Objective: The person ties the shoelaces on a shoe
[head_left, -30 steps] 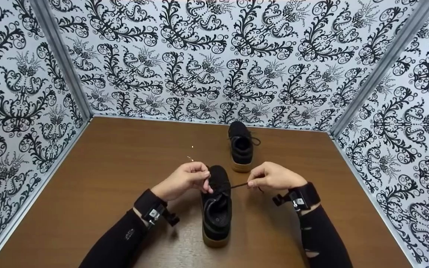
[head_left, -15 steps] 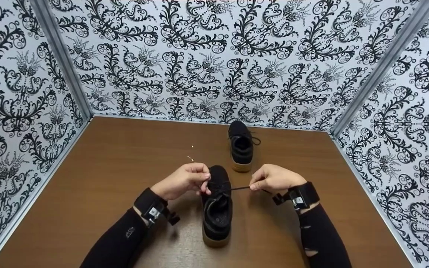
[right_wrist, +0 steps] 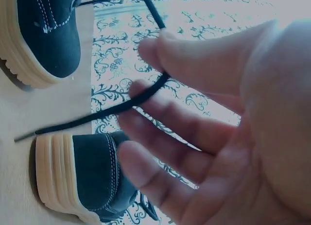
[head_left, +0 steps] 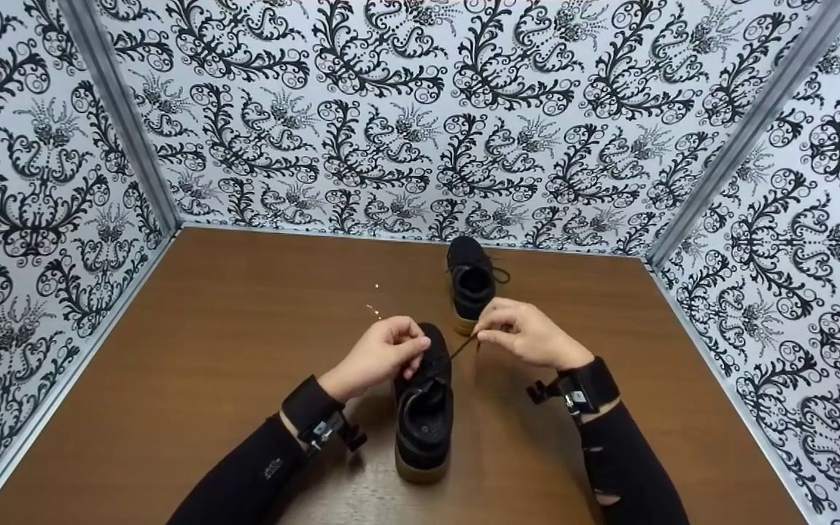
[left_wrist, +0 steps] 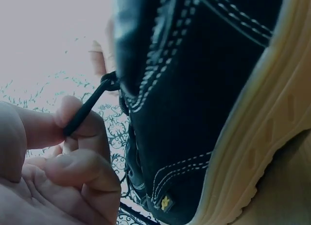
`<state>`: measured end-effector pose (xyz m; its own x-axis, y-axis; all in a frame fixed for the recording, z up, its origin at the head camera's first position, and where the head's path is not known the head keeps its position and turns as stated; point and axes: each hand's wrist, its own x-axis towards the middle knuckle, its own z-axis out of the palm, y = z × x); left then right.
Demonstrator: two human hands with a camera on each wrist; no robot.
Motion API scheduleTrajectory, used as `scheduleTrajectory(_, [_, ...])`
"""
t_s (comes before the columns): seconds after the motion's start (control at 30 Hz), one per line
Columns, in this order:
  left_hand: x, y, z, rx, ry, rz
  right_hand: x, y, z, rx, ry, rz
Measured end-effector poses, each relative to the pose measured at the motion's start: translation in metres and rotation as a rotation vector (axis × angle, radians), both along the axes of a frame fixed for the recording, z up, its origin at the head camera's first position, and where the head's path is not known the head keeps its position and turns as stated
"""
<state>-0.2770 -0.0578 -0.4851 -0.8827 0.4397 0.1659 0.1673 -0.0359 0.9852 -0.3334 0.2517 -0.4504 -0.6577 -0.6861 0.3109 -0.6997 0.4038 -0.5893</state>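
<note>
While both black-sleeved arms reach out over the brown table [head_left: 230, 343], the nearer black shoe [head_left: 424, 408] stands between them on its tan sole, heel toward the person and toe pointing away. At its front end the left hand [head_left: 376, 355] is curled over the toe side, and the left wrist view shows thumb and forefinger pinching a black lace end [left_wrist: 85, 111] right where it leaves the shoe's upper; the other fingers are folded in below it. Just across the shoe, the right hand [head_left: 526, 337] is lifted a little beyond and to the right of the toe, pinching the other lace end [head_left: 461, 347] between thumb and forefinger. That strand runs taut and slanting from the shoe up to the fingertips. From the right wrist view the lace crosses the fingers, with the lower fingers loosely spread beneath it. Each wrist carries a black strap with a small camera. Farther back, just beyond the right hand, the second black shoe [head_left: 471, 284] stands alone, its laces lying loose at its right side. Behind everything rise the black-and-white patterned walls [head_left: 420, 109].
</note>
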Motion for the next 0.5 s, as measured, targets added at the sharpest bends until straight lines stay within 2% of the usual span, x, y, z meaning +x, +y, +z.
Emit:
scheduleTrajectory(0.1, [0.0,0.003,0.0,-0.044,0.049,0.021,0.001,-0.004,-0.002,-0.042,0.069,-0.018])
scheduleTrajectory(0.23, [-0.002,0.004,-0.001,-0.065,0.073,0.053,0.001,-0.008,-0.003,-0.068,0.118,-0.051])
scheduleTrajectory(0.37, [-0.003,0.005,-0.001,-0.076,0.083,0.075,0.002,-0.012,-0.004,-0.094,0.126,-0.059])
scheduleTrajectory(0.5, [-0.004,0.005,-0.001,-0.091,0.089,0.07,0.002,-0.014,-0.006,-0.127,0.091,-0.044])
